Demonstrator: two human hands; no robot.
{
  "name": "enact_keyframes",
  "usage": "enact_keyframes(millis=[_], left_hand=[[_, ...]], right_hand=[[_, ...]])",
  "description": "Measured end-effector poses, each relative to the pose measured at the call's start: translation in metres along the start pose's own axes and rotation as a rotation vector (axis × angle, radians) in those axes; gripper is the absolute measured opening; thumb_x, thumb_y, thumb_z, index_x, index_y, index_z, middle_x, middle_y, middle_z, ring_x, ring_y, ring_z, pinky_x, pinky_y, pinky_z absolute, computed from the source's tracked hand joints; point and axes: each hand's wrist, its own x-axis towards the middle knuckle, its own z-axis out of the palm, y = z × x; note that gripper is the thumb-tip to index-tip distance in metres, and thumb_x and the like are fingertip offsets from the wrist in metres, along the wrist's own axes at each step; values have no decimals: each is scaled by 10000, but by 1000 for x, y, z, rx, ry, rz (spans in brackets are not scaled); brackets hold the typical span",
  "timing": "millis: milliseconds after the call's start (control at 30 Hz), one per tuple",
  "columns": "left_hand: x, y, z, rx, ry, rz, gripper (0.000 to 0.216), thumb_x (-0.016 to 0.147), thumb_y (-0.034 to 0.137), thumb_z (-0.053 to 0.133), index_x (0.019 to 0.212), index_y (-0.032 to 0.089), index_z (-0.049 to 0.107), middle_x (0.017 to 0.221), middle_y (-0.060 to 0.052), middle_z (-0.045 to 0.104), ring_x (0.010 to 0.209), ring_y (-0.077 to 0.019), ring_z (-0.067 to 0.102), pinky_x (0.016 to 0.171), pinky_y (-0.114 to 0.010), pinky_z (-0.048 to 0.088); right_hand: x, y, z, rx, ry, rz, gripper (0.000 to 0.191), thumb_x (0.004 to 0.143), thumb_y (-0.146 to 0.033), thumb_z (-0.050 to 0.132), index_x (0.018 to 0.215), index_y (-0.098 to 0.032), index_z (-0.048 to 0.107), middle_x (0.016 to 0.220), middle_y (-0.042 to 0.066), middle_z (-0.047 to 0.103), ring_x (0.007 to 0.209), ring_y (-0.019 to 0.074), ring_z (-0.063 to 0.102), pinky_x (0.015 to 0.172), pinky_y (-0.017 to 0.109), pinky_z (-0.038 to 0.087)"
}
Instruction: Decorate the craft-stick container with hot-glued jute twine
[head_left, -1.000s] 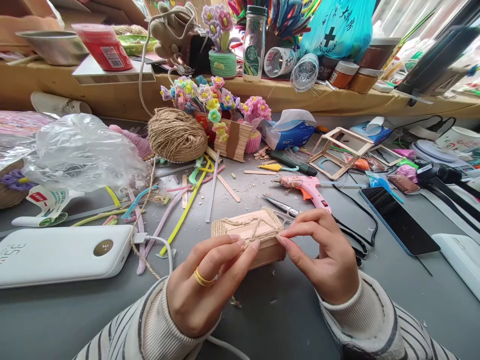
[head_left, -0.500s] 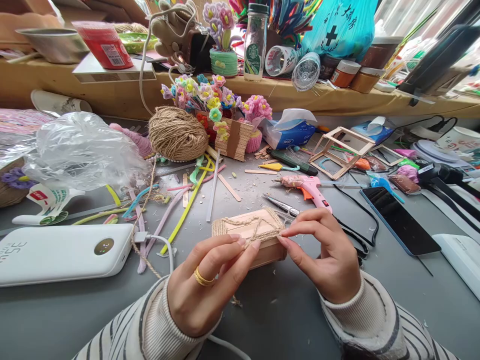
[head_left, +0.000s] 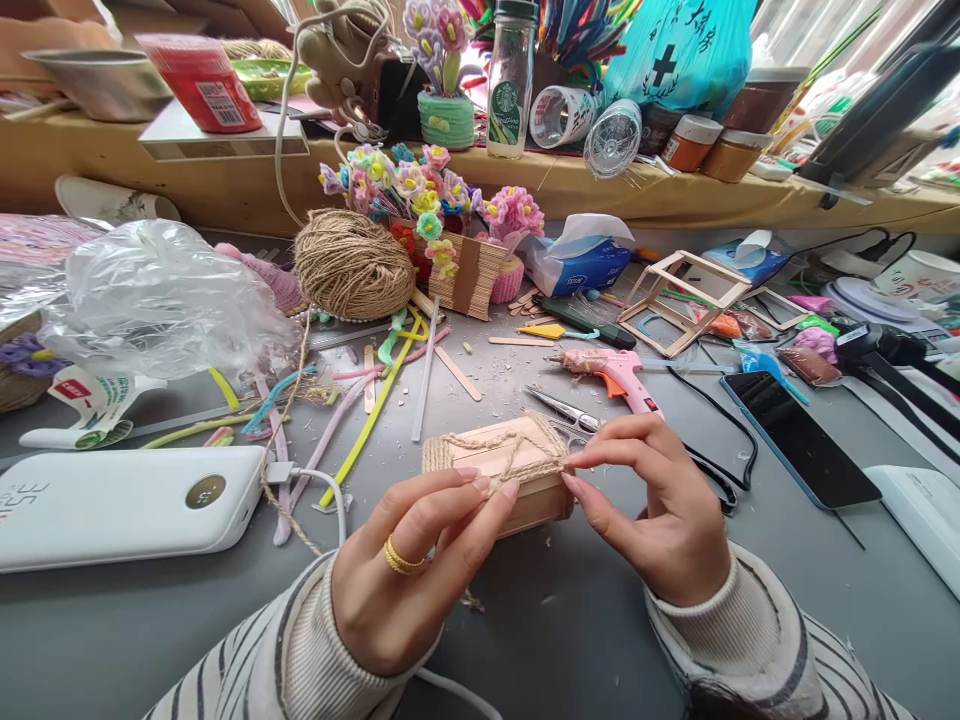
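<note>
A small wooden box (head_left: 536,503) made of craft sticks rests on the grey table, with jute twine (head_left: 553,432) running along the edges of its top. My left hand (head_left: 420,560), wearing a gold ring, pinches the twine at the box's near top edge. At the near right corner, the thumb and index finger of my right hand (head_left: 652,510) close on the twine where it meets the edge. Fingertips hide part of this strand. Just behind the box lie scissors (head_left: 566,410) and a pink hot glue gun (head_left: 615,375).
A ball of twine (head_left: 352,262) sits behind on the left, its strand trailing past a white power bank (head_left: 135,505). An open stick frame (head_left: 686,300) and a phone (head_left: 801,440) lie on the right. Loose craft sticks (head_left: 457,373) and pipe cleaners (head_left: 367,425) are scattered about.
My right hand has shifted very slightly right, its fingertips still at the box corner. My left hand keeps its pinch, and the box stays in place.
</note>
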Motion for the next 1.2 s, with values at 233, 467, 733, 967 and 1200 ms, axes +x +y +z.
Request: enact_keyframes(millis=[233,467,733,967,1200], left_hand=[[2,0,-1,14,-2,6,279,738,-43,549,947,124,630,870,-33,565,902,-154,573,774,-256,525],[-2,-1,-2,16,-29,-3,259,783,-6,506,972,128,623,896,-44,556,935,-155,559,809,-257,514],[-3,-2,-1,1,-33,11,268,774,-18,513,986,105,621,918,-56,550,955,-167,548,816,-260,507],[3,0,-2,23,10,3,223,809,14,474,925,128,627,857,-39,568,887,-153,577,742,-257,540],[1,-1,0,22,17,-2,231,776,-5,505,931,114,629,853,-47,570,880,-166,583,745,-270,532]], right_hand=[[0,-1,0,-80,41,-64,162,694,-95,619,828,-186,613,808,33,515,779,143,524,699,322,473],[-15,-3,-3,-309,36,-345,482,710,-30,568,1168,-172,524,645,6,540,565,111,452,492,253,404],[-27,1,2,-473,-72,-418,594,769,-86,471,1342,-79,314,445,-45,464,418,112,355,405,272,275],[-25,2,5,-468,-73,-407,602,769,-92,472,1348,-100,310,430,-54,444,404,104,354,408,263,282],[-24,1,6,-442,-87,-400,622,772,-96,479,1360,-91,276,437,-51,456,401,106,362,405,261,289]])
